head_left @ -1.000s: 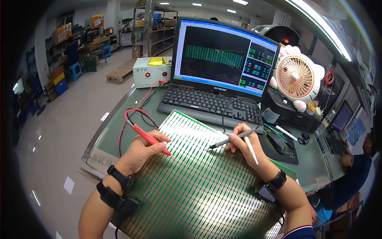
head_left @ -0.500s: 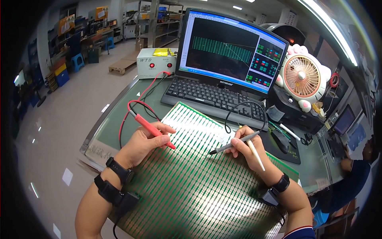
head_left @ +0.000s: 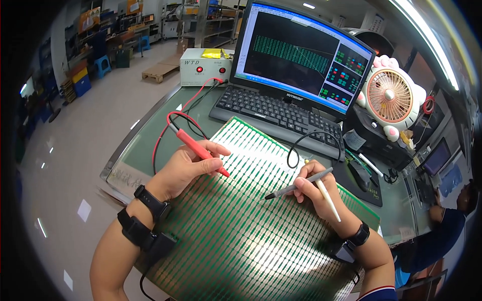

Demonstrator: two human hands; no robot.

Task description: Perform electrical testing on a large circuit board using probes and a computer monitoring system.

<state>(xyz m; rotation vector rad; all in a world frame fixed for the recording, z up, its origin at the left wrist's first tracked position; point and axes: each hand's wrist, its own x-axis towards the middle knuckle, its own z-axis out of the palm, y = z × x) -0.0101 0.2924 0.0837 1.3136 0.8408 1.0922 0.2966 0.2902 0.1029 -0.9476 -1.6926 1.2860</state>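
A large green circuit board panel (head_left: 241, 226) with rows of pale metallic pads lies on the table, slanting toward me. My left hand (head_left: 186, 170) pinches a red test probe (head_left: 193, 144), its thin tip down at the board's pads. Whether that tip touches cannot be told. In my right hand (head_left: 319, 193) is a grey test probe with a black front end (head_left: 288, 191), its tip pointing left, low over or on the board. A cream-coloured stick (head_left: 329, 200) is also tucked in the right hand's fingers, crossing the probe. Both hands are closed.
Beyond the board stand a black keyboard (head_left: 276, 113) and a monitor (head_left: 288, 50). A white box (head_left: 196, 75) with red lights takes the probe leads at back left. To the right are a mouse (head_left: 359, 175), a printer (head_left: 384, 145) and a fan (head_left: 389, 95). Another person (head_left: 437, 241) sits far right.
The whole view has shifted, so the scene sits slightly higher and further right. Against the board, the right probe's tip has moved a little nearer and left; the left probe stays about the same.
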